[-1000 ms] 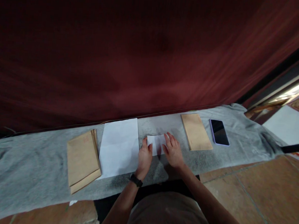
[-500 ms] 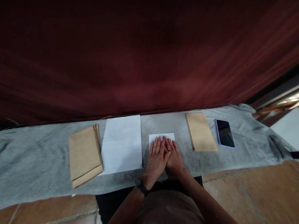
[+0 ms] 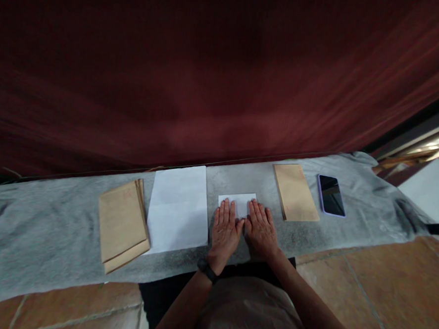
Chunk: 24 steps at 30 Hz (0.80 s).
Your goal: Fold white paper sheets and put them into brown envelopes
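Note:
A small folded white sheet of paper (image 3: pixel 241 201) lies on the grey cloth in front of me. My left hand (image 3: pixel 225 230) rests flat on its left part, fingers stretched forward, a dark watch on the wrist. On the right part lies my right hand (image 3: pixel 262 228), also flat with its fingers extended. The two thumbs nearly meet at the near edge of the paper. Both palms hide the paper's lower portion. Left of my hands, a larger stack or sheet of white paper (image 3: pixel 179 209) lies flat.
Brown envelopes (image 3: pixel 122 223) lie stacked at the left, touching the white paper. Another brown envelope pile (image 3: pixel 295 191) and a phone (image 3: pixel 331 196) in a purple case are on the right. The grey cloth (image 3: pixel 59 234) covers a narrow bench against a dark red curtain (image 3: pixel 224 85).
My hands were together, overlapping on the middle of the folded paper. They have slid apart to its left and right sides, uncovering the centre.

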Available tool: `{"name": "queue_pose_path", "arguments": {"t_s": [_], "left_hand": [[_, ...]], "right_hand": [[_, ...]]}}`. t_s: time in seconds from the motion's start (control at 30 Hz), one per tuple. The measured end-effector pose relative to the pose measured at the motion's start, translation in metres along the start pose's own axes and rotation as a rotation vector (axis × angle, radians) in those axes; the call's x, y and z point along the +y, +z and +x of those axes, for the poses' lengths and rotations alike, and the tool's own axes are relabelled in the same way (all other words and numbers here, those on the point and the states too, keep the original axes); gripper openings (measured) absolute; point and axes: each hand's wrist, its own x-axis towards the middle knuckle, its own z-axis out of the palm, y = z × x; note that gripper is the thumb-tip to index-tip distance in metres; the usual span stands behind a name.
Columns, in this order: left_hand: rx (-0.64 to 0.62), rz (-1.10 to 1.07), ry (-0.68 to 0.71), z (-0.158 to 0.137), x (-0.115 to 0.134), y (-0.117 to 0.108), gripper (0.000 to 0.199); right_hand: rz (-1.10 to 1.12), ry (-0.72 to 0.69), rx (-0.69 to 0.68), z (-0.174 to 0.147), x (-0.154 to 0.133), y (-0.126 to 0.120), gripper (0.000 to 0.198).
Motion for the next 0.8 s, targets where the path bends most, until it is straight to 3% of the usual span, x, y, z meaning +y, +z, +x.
{"name": "queue_pose_path", "arguments": {"t_s": [0.3, 0.53, 0.8], "left_hand": [[-0.008, 0.080, -0.018, -0.004, -0.004, -0.003, 0.061], [-0.072, 0.071, 0.238, -0.009, 0.000, -0.004, 0.061], [-0.085, 0.095, 0.231, -0.011, 0.002, -0.001, 0.062]], "right_hand": [[-0.023, 0.027, -0.012, -0.005, 0.009, -0.005, 0.062], [-0.008, 0.028, -0.009, -0.005, 0.009, -0.004, 0.063], [0.085, 0.021, -0.026, 0.004, 0.018, -0.007, 0.056]]}}
